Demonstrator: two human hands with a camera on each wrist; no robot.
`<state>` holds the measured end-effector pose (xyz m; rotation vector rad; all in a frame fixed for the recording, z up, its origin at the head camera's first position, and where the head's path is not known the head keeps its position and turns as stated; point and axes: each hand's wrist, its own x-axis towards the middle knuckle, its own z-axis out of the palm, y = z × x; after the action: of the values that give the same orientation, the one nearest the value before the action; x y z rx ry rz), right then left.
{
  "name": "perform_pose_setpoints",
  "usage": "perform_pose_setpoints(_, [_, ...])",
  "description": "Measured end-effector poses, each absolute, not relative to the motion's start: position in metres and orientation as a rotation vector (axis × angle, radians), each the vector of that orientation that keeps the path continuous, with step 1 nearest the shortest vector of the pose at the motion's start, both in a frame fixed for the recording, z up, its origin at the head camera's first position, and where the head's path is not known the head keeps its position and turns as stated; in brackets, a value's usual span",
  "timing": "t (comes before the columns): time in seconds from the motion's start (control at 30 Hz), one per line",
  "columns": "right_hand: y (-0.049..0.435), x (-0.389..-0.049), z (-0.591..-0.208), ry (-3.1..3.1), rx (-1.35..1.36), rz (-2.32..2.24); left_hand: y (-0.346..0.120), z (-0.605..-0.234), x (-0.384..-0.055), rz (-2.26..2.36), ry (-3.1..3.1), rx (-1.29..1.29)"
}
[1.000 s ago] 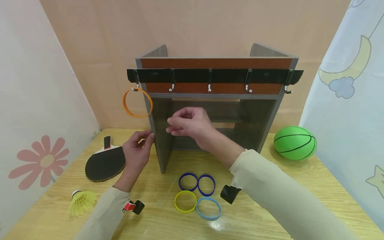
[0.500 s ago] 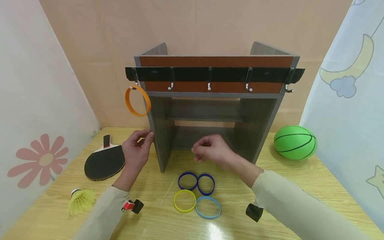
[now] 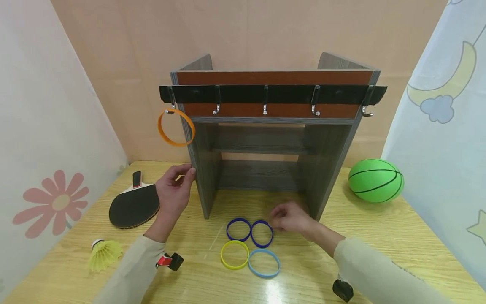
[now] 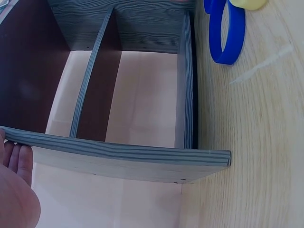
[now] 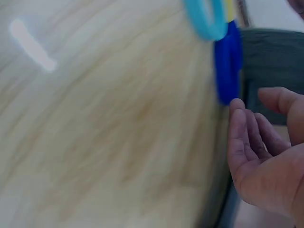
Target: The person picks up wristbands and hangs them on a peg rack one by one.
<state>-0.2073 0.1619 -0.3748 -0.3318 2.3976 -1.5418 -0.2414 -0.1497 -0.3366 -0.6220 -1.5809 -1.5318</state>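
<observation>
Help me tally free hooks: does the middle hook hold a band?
No, the middle hook is bare; the orange band hangs from the leftmost hook.

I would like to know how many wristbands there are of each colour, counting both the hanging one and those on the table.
Orange wristband: 1
Dark blue wristbands: 2
Yellow wristband: 1
Light blue wristband: 1
Total: 5 wristbands

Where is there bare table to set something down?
Bare table lies between the green ball and right sleeve, and between the light blue band and right wrist camera. Crowded: that band, the yellow band and two dark blue bands cluster together, the right hand close by.
</observation>
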Motion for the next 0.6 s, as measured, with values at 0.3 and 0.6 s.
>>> perform_pose_setpoints(0.3, [0.172, -0.207, -0.396, 2.397, -0.293, -1.542, -0.149, -0.339, -0.243, -1.568, -1.57, -0.633])
perform_pose_setpoints(0.6, [0.167, -0.207, -0.396, 2.454, -0.366, -1.415, -0.15, -0.338, -0.244, -1.564, -1.584, -0.63])
